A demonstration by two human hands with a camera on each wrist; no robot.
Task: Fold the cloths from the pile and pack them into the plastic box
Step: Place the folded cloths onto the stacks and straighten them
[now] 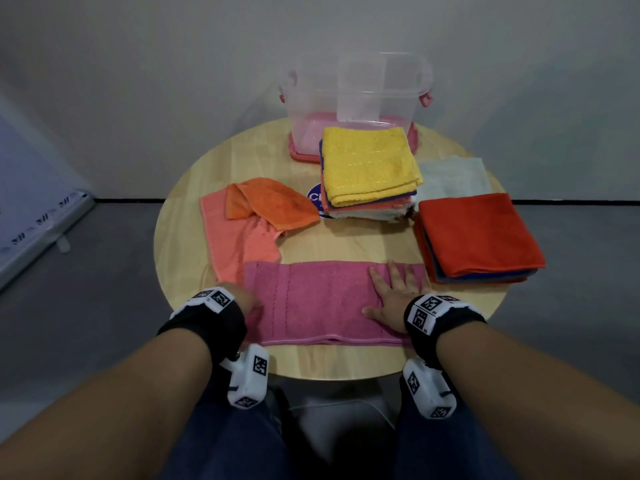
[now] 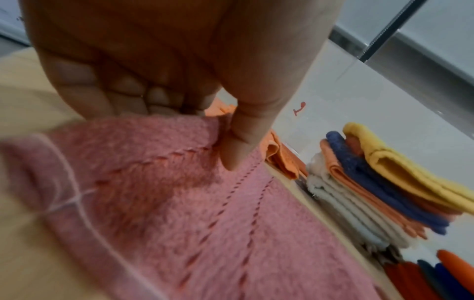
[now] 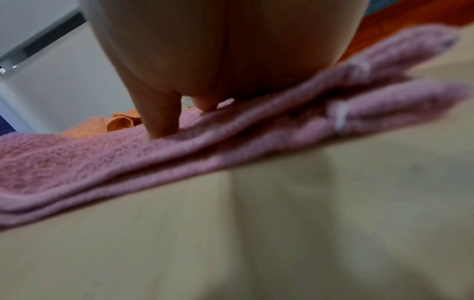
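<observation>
A pink cloth [image 1: 318,299] lies folded into a long strip across the front of the round wooden table [image 1: 346,362]. My left hand [image 1: 251,303] is at the strip's left end; in the left wrist view the left hand [image 2: 184,101] has its fingers curled at the cloth [image 2: 179,203] edge and its thumb on top, pinching it. My right hand [image 1: 384,289] lies flat with spread fingers on the right end, the palm [image 3: 205,60] pressing the doubled cloth [image 3: 102,162]. The clear plastic box [image 1: 353,98] with pink latches stands at the table's far edge.
An orange cloth [image 1: 273,202] lies crumpled on a salmon cloth [image 1: 235,237] at the left. A folded stack topped with yellow [image 1: 369,164] sits in front of the box. A red-topped stack [image 1: 478,233] and a pale green cloth [image 1: 453,178] are at the right.
</observation>
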